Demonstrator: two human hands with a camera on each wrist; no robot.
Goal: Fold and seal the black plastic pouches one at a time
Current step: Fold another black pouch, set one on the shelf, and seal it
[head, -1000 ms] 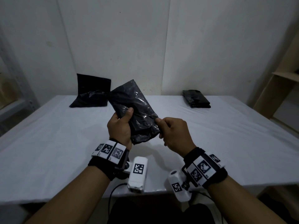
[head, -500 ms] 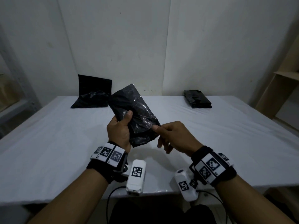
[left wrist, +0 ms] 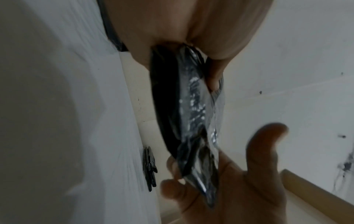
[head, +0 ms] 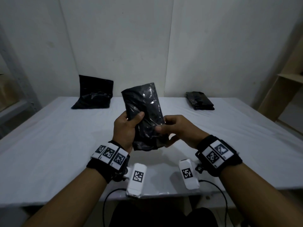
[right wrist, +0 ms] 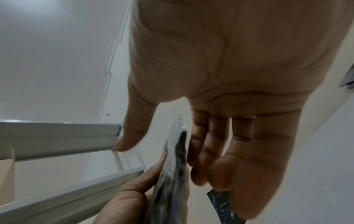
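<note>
I hold a shiny black plastic pouch [head: 144, 110] upright above the white table [head: 49, 145], near its front. My left hand [head: 126, 126] grips its left side, thumb across the front and fingers behind. My right hand [head: 177, 128] is at the pouch's lower right edge. In the right wrist view its fingers [right wrist: 208, 144] lie nearly straight behind the pouch [right wrist: 172, 174], and the thumb stands apart from the plastic. The left wrist view shows the pouch [left wrist: 191, 106] edge-on, running from my left hand [left wrist: 191, 30] down into the right hand [left wrist: 229, 181].
A pile of loose black pouches [head: 93, 97] leans on the wall at the table's back left. A stack of folded pouches [head: 200, 100] lies at the back right. A wooden shelf [head: 287, 89] stands to the right and a metal rack [head: 9, 104] to the left.
My right hand has let go its pinch on the pouch's right corner and slid in behind the lower right edge. The pouch has turned more upright in my left hand.
</note>
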